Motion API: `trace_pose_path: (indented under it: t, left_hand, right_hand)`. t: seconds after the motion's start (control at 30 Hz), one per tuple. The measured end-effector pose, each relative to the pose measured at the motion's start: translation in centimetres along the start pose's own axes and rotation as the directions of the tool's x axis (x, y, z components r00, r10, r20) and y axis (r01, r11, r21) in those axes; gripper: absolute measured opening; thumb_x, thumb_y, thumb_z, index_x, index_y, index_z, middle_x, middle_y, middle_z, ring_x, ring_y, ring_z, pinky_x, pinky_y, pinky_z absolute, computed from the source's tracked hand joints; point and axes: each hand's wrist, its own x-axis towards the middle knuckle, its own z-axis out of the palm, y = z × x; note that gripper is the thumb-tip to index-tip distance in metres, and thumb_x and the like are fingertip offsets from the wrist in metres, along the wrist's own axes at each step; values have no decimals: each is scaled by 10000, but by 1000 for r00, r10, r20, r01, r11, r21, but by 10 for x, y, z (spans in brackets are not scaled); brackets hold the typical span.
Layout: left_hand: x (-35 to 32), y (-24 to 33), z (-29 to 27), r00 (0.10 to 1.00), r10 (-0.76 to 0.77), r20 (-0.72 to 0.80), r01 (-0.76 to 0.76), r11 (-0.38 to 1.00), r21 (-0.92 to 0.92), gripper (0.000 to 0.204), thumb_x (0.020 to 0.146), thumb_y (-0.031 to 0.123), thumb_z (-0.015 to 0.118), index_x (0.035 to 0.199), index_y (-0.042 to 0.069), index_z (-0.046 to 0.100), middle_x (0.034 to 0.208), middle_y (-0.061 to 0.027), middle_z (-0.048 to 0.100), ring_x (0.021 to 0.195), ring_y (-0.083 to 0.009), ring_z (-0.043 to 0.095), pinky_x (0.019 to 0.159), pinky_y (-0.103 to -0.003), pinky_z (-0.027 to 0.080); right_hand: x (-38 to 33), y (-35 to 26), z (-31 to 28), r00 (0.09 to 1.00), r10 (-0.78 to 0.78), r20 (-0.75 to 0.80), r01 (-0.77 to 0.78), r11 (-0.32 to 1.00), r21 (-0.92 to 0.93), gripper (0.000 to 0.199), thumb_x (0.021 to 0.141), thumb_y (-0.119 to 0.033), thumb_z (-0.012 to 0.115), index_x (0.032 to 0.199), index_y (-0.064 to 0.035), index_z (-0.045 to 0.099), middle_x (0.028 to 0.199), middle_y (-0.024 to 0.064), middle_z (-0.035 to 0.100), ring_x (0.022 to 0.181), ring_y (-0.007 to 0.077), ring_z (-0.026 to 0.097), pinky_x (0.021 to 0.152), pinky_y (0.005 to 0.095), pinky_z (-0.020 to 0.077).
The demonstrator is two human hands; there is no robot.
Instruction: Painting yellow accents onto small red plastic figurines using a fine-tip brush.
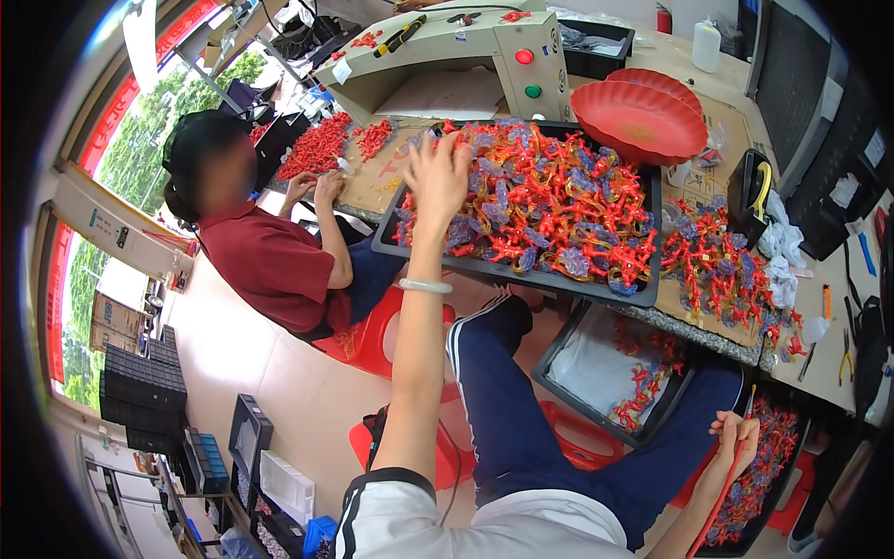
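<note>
My left hand (pixel 438 177) reaches out over the near left corner of a black tray (pixel 521 272) heaped with red, orange and purple plastic pieces (pixel 549 205). Its fingers are spread and rest on the pile; no piece shows in its grasp. A pale bangle sits on that wrist. My right hand (pixel 738 433) is low by my right knee, closed around a thin red stick (pixel 726 494). Below it lies a bin of similar red and purple pieces (pixel 759 466).
A person in a dark red shirt (pixel 270 261) sits to the left, hands on a table with red pieces (pixel 317 147). A beige machine (pixel 466 56) and red bowls (pixel 638 119) stand behind the tray. More pieces (pixel 722 270) lie right. A black bin (pixel 605 368) sits under the table.
</note>
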Motion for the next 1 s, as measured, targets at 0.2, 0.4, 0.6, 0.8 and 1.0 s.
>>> trace_pose_path:
  t: [0.2, 0.4, 0.6, 0.8, 1.0]
  left_hand:
    - [-7, 13, -7, 999, 17, -44, -33, 923, -383, 421, 978, 302, 450, 1350, 106, 468, 1397, -286, 396, 1345, -414, 325, 1053, -609, 225]
    - [-118, 93, -65, 814, -144, -563, -341, 666, -663, 234, 869, -74, 470, 1085, -18, 542, 1035, -158, 607, 990, -261, 580, 913, -383, 454]
    - [-287, 179, 20, 754, 464, 465, 157, 560, -813, 380, 811, -12, 588, 1180, 56, 526, 1110, -151, 564, 882, -337, 603, 762, -394, 500]
    - [-350, 187, 177, 734, 389, 557, -33, 839, -542, 548, 736, 53, 700, 1243, 55, 491, 1234, -203, 509, 1132, -389, 507, 940, -440, 444]
    - [-342, 194, 221, 664, 390, 638, 0, 854, -521, 671, 676, 206, 805, 1267, 129, 497, 1275, -222, 492, 1189, -416, 463, 990, -466, 423]
  right_hand:
    - [3, 5, -24, 999, 27, -44, -27, 1000, 3, 234, 939, -104, 572, 804, -118, 381, 841, 76, 624, 724, 91, 547, 694, 219, 444]
    - [4, 7, -19, 994, 4, 110, -13, 997, 80, 195, 961, -181, 522, 827, -51, 464, 805, 135, 599, 723, 172, 560, 696, 277, 451]
    - [0, 9, -6, 971, 150, 186, -191, 955, 229, 584, 992, -446, 226, 973, 33, 560, 624, 96, 550, 569, 178, 524, 609, 257, 410]
    - [-18, 12, -29, 987, 160, 9, -160, 980, 118, 103, 880, -105, 383, 917, -34, 449, 582, -17, 374, 485, 50, 347, 476, 201, 287]
    - [-42, 23, -36, 971, 232, -60, -213, 950, 228, 173, 808, 78, 420, 804, -85, 363, 602, -42, 361, 479, 20, 317, 425, 179, 252]
